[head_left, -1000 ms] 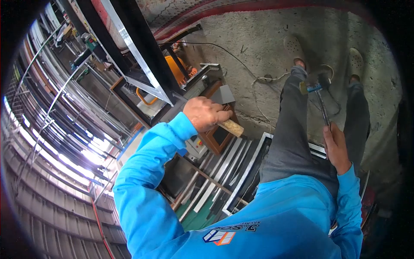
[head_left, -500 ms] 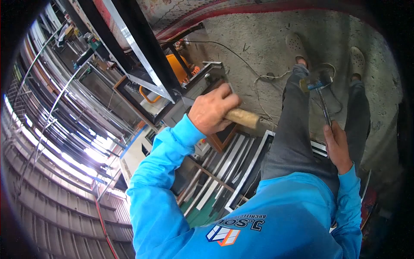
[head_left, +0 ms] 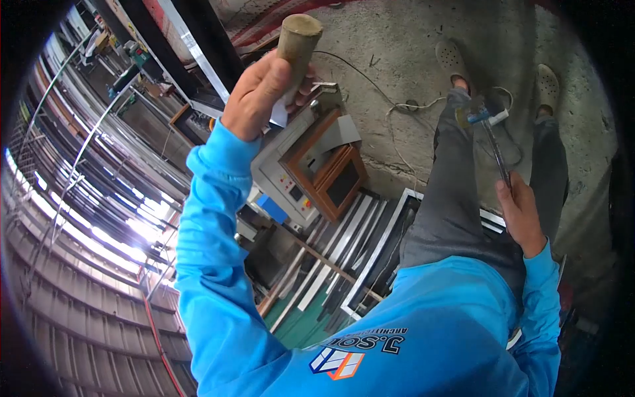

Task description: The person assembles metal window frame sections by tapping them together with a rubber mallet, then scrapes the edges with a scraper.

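Observation:
My left hand (head_left: 261, 89) is raised at upper left, its fingers wrapped round a thick tan cylinder (head_left: 297, 46) whose round end points up. Just below these fingers is a pale flat piece that I cannot make out fully. Low at the right, my right hand (head_left: 522, 215) grips the dark, thin handle of a hammer-like tool (head_left: 493, 142). The tool's blue and white head is in front of my trousers and the floor.
A grey machine (head_left: 274, 162) with buttons and a brown-framed panel (head_left: 340, 182) stands left of my legs. Metal profiles (head_left: 337, 255) and a white frame (head_left: 381, 255) lie nearer. A cable (head_left: 367, 83) crosses the concrete floor. Racks of long bars (head_left: 86, 142) fill the left side.
My left hand has moved up and to the left with the cylinder, which now points upward. More of the machine shows below it. My right hand and its tool have hardly moved.

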A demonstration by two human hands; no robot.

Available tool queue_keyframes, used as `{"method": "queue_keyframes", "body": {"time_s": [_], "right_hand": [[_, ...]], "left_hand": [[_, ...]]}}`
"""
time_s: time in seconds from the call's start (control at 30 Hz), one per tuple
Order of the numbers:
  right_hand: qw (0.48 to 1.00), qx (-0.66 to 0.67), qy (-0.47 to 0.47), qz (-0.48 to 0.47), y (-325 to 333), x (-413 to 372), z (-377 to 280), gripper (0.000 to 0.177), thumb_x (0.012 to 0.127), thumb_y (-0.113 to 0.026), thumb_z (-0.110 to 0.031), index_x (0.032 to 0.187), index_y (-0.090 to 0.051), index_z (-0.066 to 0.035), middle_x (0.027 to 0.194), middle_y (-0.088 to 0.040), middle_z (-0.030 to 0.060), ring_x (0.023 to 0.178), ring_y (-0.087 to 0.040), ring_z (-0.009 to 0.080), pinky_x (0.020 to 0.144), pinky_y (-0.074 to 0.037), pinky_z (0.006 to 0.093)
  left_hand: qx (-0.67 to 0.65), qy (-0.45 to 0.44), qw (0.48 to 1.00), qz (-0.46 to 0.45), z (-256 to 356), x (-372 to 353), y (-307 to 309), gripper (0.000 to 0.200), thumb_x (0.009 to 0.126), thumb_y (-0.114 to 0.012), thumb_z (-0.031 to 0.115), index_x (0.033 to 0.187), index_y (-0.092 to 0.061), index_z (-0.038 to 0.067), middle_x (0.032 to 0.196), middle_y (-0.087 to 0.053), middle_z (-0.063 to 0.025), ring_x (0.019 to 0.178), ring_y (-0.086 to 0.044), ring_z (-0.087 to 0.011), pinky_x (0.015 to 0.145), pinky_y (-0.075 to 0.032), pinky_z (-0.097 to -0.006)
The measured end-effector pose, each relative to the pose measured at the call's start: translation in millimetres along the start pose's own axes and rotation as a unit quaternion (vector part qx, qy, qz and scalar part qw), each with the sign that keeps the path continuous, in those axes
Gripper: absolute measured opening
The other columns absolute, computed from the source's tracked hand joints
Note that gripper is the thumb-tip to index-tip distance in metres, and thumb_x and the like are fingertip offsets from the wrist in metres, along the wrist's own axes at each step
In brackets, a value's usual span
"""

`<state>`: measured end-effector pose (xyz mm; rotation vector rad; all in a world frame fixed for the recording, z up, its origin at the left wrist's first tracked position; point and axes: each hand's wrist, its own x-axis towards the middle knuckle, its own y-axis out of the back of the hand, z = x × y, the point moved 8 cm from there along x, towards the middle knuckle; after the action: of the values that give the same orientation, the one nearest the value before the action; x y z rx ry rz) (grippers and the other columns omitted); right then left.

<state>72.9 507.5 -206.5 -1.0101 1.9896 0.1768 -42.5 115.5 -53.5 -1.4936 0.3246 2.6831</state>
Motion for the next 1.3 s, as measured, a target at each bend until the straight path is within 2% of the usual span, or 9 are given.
{"method": "queue_keyframes", "body": {"time_s": [0.23, 0.5, 0.57, 0.67, 0.87, 0.97, 1.13, 1.23, 1.3], "right_hand": [[1.0, 0.012, 0.018, 0.016, -9, -2, 2, 0.047, 0.103, -0.051, -0.044, 0.088, -0.047, 0.001, 0.067, -0.041, 0.0113, 0.065, -0.038, 0.0154, 0.058, -0.034, 0.0361], [0.998, -0.01, 0.057, 0.035, -22, 7, -1, 0.046, 0.104, -0.049, -0.042, 0.089, -0.048, 0.0, 0.067, -0.043, 0.013, 0.063, -0.039, 0.0184, 0.058, -0.034, 0.0371], [0.998, 0.037, 0.052, 0.023, -27, 8, 0, 0.046, 0.104, -0.049, -0.043, 0.088, -0.048, 0.0, 0.065, -0.045, 0.0119, 0.06, -0.042, 0.0196, 0.056, -0.035, 0.0386], [0.993, 0.117, -0.003, -0.001, -40, 8, -9, 0.047, 0.104, -0.048, -0.043, 0.087, -0.048, 0.0, 0.062, -0.047, 0.0105, 0.057, -0.046, 0.0204, 0.054, -0.035, 0.0398], [0.988, 0.098, 0.115, 0.028, -48, 17, -89, 0.034, 0.105, -0.048, -0.031, 0.088, -0.051, -0.001, 0.061, -0.048, 0.0096, 0.055, -0.048, 0.0198, 0.053, -0.037, 0.0374], [0.959, 0.252, 0.119, 0.046, -58, 23, -122, 0.029, 0.102, -0.054, -0.024, 0.086, -0.049, -0.001, 0.06, -0.048, 0.0107, 0.052, -0.044, 0.0195, 0.049, -0.035, 0.0358], [0.968, 0.174, 0.18, 0.016, -68, 37, -158, 0.028, 0.102, -0.055, -0.022, 0.084, -0.047, -0.001, 0.058, -0.046, 0.0144, 0.05, -0.043, 0.019, 0.048, -0.036, 0.0377], [0.964, 0.145, 0.222, 0.03, -59, 34, -166, 0.027, 0.103, -0.055, -0.022, 0.084, -0.048, -0.003, 0.058, -0.049, 0.0097, 0.049, -0.042, 0.0173, 0.047, -0.035, 0.0352], [0.939, 0.242, 0.225, 0.095, -43, 24, -167, 0.029, 0.104, -0.053, -0.024, 0.084, -0.049, -0.005, 0.06, -0.052, 0.0029, 0.049, -0.045, 0.0151, 0.046, -0.036, 0.0329]], "left_hand": [[0.208, 0.083, 0.974, -0.026, -36, 6, 19, 0.038, 0.087, -0.077, 0.041, 0.093, -0.06, 0.007, 0.07, -0.054, 0.0011, 0.06, -0.052, -0.0089, 0.053, -0.043, -0.0257], [0.228, 0.08, 0.97, 0.004, -33, 13, 15, 0.041, 0.086, -0.078, 0.042, 0.095, -0.059, 0.007, 0.069, -0.052, 0.0023, 0.059, -0.05, -0.008, 0.052, -0.042, -0.0254], [0.274, 0.124, 0.954, 0.012, -42, 15, 23, 0.057, 0.083, -0.079, 0.047, 0.108, -0.067, -0.003, 0.084, -0.064, -0.0045, 0.08, -0.06, -0.015, 0.077, -0.05, -0.0313], [0.28, 0.134, 0.951, -0.004, -47, 16, 19, 0.062, 0.081, -0.079, 0.051, 0.108, -0.066, -0.003, 0.084, -0.064, -0.0055, 0.08, -0.06, -0.0151, 0.075, -0.05, -0.0305], [0.224, 0.102, 0.969, -0.019, -51, 7, 10, 0.058, 0.081, -0.082, 0.046, 0.11, -0.065, -0.002, 0.083, -0.064, -0.0042, 0.078, -0.06, -0.0134, 0.07, -0.048, -0.0287], [0.24, 0.111, 0.964, -0.019, -43, 5, 9, 0.056, 0.081, -0.083, 0.041, 0.112, -0.065, -0.002, 0.085, -0.065, -0.004, 0.081, -0.06, -0.0131, 0.073, -0.048, -0.0285], [0.206, 0.11, 0.972, -0.018, -38, 1, 8, 0.053, 0.082, -0.083, 0.039, 0.111, -0.064, -0.002, 0.089, -0.066, -0.0043, 0.084, -0.06, -0.0135, 0.075, -0.049, -0.0291], [0.208, 0.09, 0.974, -0.012, -35, 0, 13, 0.053, 0.082, -0.083, 0.038, 0.111, -0.064, -0.001, 0.09, -0.066, -0.0046, 0.085, -0.06, -0.014, 0.077, -0.049, -0.0298], [0.205, 0.096, 0.974, -0.004, -35, -3, 17, 0.053, 0.082, -0.083, 0.038, 0.112, -0.064, -0.001, 0.09, -0.066, -0.0048, 0.085, -0.06, -0.0143, 0.077, -0.049, -0.03]]}}
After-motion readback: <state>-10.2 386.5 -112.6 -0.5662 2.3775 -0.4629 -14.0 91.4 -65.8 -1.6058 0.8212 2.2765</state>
